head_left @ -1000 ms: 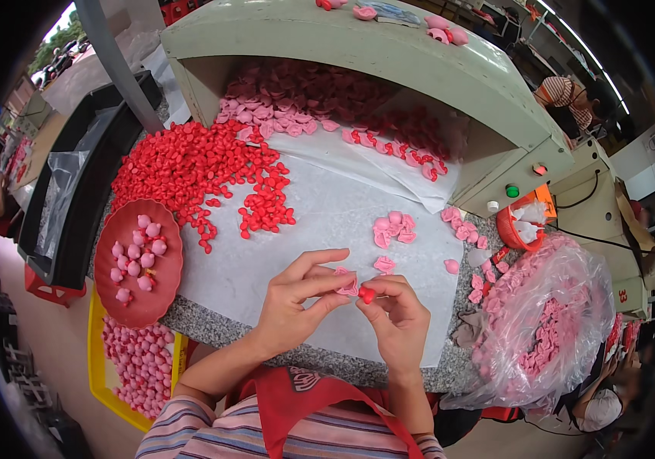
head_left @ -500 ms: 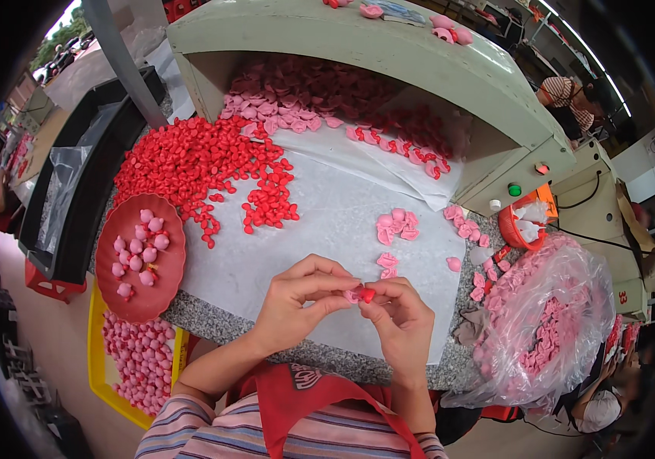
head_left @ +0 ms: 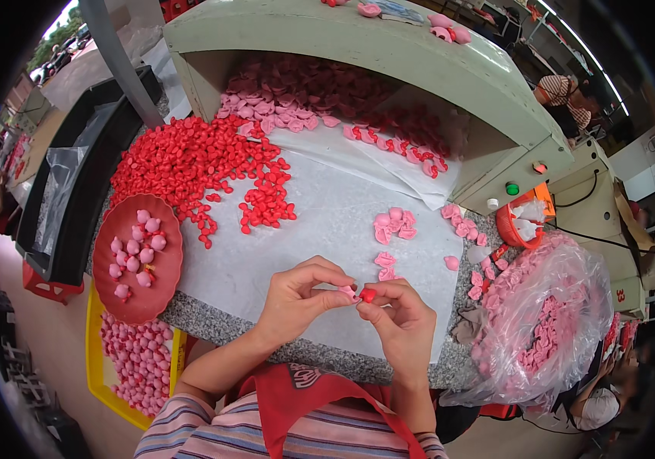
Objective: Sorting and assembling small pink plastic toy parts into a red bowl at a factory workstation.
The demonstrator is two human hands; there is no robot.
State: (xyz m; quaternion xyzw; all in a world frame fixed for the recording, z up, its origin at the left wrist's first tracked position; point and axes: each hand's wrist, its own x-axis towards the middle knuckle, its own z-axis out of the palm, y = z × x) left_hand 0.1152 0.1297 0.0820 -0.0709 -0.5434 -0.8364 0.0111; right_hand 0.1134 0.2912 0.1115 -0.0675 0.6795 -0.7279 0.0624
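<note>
Over the white sheet (head_left: pixel 281 260), near its front edge, my two hands meet at the fingertips. My left hand (head_left: pixel 297 297) is closed in a pinch on a small pink rubbery piece (head_left: pixel 349 291), partly covered by the fingers. A small glossy red piece (head_left: pixel 368 294) is pinched between the thumb and fingers of my right hand (head_left: pixel 400 317). The two pieces sit side by side, almost touching; whether they are joined I cannot tell. Just beyond my fingers lie folded pink pieces (head_left: pixel 395 223) in small groups.
A heap of red pieces (head_left: pixel 182 164) spreads at the back left, beside a red scalloped dish (head_left: pixel 105 283) of pink balls. A yellow tray (head_left: pixel 98 367) stands lower left. Behind is a pale green open-fronted machine (head_left: pixel 327 34). At right sits a plastic bag (head_left: pixel 580 329) of pink pieces.
The pink and red pieces, pressed together before, now show a slight gap as my fingertips have parted a little. The surroundings have shifted slightly left in the view.
</note>
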